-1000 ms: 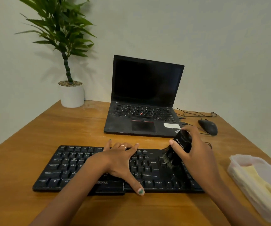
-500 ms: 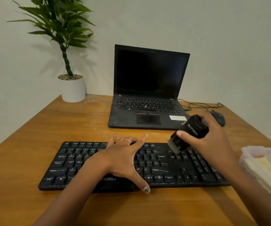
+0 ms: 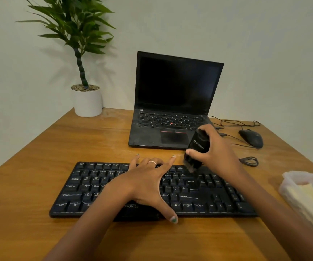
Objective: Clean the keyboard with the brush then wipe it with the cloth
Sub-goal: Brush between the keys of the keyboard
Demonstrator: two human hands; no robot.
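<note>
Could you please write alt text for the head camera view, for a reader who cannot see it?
A right hand holds a black brush bristles-down at the top row of a black keyboard, while the left hand lies flat on its keys. Behind stand an open laptop and a potted plant.

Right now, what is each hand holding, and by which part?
The right hand grips the black brush around its body, bristles down. The left hand holds nothing; it rests flat on the keyboard.
</note>
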